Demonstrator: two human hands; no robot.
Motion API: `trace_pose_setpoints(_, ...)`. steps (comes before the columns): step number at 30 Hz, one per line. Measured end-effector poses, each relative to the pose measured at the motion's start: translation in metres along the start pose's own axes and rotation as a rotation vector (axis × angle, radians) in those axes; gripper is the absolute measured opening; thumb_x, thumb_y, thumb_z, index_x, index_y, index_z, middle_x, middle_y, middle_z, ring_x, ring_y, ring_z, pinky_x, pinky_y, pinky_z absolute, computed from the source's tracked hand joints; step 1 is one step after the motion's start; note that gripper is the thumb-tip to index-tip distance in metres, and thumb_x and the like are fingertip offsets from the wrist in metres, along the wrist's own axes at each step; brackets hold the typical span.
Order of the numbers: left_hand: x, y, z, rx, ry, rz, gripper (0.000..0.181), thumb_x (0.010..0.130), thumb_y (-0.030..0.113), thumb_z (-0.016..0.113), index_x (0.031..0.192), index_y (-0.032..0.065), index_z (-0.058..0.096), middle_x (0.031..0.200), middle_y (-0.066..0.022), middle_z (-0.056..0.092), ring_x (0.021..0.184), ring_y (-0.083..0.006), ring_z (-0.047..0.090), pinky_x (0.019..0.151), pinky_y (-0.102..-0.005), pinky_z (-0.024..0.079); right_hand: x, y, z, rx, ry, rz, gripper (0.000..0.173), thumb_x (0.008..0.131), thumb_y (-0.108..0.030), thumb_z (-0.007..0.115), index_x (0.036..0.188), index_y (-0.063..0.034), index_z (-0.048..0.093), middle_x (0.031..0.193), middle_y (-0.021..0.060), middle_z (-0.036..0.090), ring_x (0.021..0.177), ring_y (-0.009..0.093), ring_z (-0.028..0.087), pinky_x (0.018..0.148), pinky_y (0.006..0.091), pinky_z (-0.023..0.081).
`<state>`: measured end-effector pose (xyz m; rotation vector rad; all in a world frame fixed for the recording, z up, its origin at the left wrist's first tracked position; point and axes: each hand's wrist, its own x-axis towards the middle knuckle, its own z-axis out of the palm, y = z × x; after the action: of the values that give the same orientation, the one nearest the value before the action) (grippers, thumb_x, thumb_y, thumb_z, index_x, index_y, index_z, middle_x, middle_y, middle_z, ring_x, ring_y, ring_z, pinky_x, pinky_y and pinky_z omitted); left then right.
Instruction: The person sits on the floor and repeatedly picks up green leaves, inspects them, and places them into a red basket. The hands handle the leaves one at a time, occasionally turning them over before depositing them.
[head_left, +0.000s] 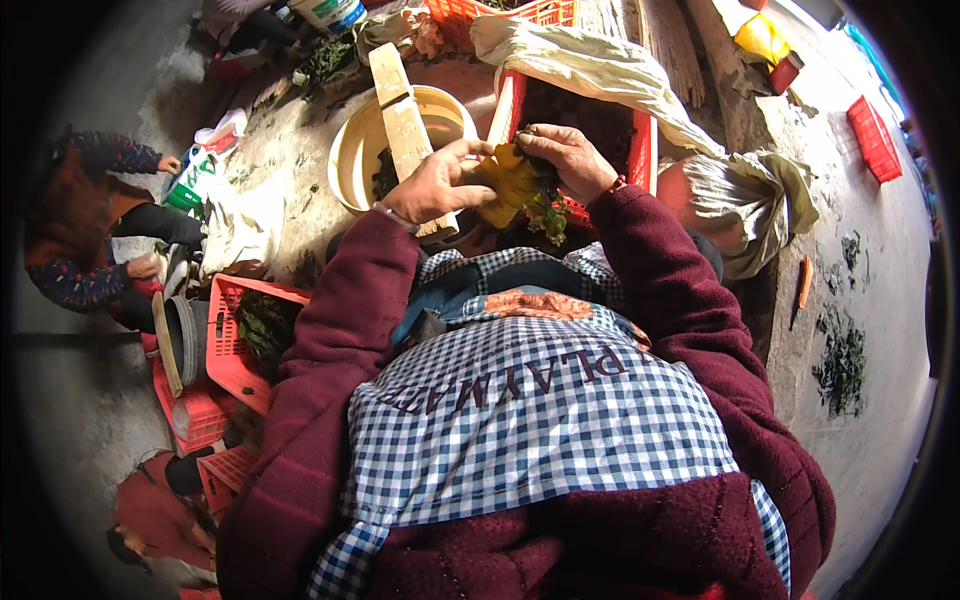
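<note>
A yellow-brown leafy frond (504, 184), perhaps seaweed, is stretched between my two hands in front of my chest. My left hand (439, 182) pinches its left edge between thumb and fingers. With thumb and forefinger, my right hand (568, 156) grips a dark upper part of the frond. Greenish ruffled pieces (550, 217) hang below my right hand. Under my left hand, a wooden board (405, 124) lies across a cream plastic bucket (346, 161) with dark material inside. Beyond my right hand stands a red plastic basket (643, 154) holding a dark mass.
Pale cloth (592, 56) drapes over the basket's far rim. A cloth-covered bundle (739, 202) sits at right. Another red basket (225, 330) with dark fronds stands by my left elbow. Co-workers (94, 202) sit at left. Dark scraps (840, 367) lie on the floor at right.
</note>
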<state>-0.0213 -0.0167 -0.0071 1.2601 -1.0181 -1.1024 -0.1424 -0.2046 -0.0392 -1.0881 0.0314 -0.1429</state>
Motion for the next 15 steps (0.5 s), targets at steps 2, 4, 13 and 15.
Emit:
trace_pose_setpoints(2,0.003,0.001,0.005,0.265,0.133,-0.038,0.030,0.081,0.008,0.066,0.108,-0.0018,0.057,0.096,-0.0069,0.062,0.089,-0.0127,0.056,0.077,-0.0279,0.047,0.001,-0.002,0.001,-0.055,0.029,0.003,0.026,0.087,-0.021,0.061,0.101,0.0012,0.064,0.094,0.0035,0.065,0.085,0.008,0.059,0.077,0.0232,0.047)
trace_pose_setpoints(4,0.004,0.002,0.006,0.394,0.236,-0.045,0.018,0.084,0.011,0.065,0.097,-0.0020,0.062,0.078,-0.0022,0.062,0.071,-0.0080,0.054,0.063,-0.0247,0.046,0.002,-0.005,0.002,-0.106,0.048,0.003,0.024,0.088,-0.021,0.061,0.098,-0.0001,0.064,0.090,0.0018,0.064,0.083,0.007,0.058,0.076,0.0225,0.047)
trace_pose_setpoints(13,0.002,0.017,0.000,0.712,0.347,0.230,0.013,0.086,0.009,0.064,0.091,-0.0022,0.065,0.084,-0.0011,0.063,0.077,-0.0071,0.055,0.070,-0.0227,0.046,0.005,-0.023,0.012,-0.333,0.057,0.020,0.018,0.087,-0.020,0.063,0.090,-0.0025,0.066,0.081,-0.0021,0.063,0.074,0.004,0.055,0.068,0.0201,0.046)
trace_pose_setpoints(15,0.003,0.017,0.000,0.592,0.473,0.332,0.015,0.087,0.012,0.062,0.082,-0.0026,0.063,0.065,0.0005,0.054,0.063,-0.0058,0.045,0.058,-0.0255,0.041,0.011,-0.027,0.001,-0.221,0.066,-0.062,0.016,0.088,-0.017,0.060,0.088,-0.0020,0.065,0.080,-0.0011,0.064,0.074,0.005,0.058,0.067,0.0206,0.047)
